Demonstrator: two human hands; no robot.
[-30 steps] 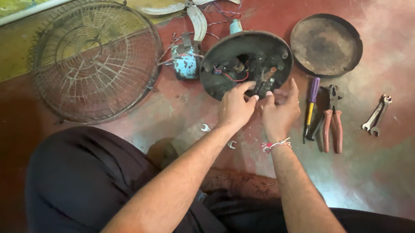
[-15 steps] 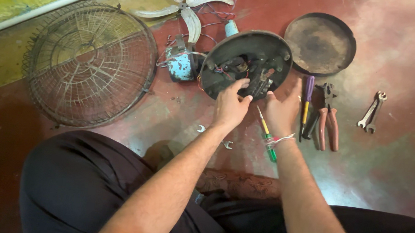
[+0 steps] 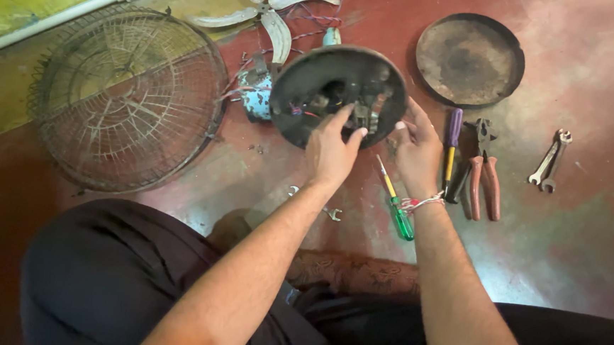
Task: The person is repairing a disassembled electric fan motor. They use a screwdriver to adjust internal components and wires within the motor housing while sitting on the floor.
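Both hands work at the open underside of a round dark fan housing, tilted up off the red floor at upper centre of the frame.

The left hand [image 3: 331,147] has its fingertips on the wiring and small parts inside the fan housing [image 3: 312,87], while the right hand [image 3: 416,149] steadies the rim with its fingers spread, closed on nothing. Whether the left fingers actually pinch a part is hard to tell at this size. To do this well, I would keep the rim braced and work one small fitting at a time. A green-handled screwdriver [image 3: 395,202] lies just below the hands. A purple-handled screwdriver [image 3: 452,144], red pliers [image 3: 483,175] and spanners [image 3: 550,162] lie right of centre, a wire fan guard [image 3: 123,97] at left.
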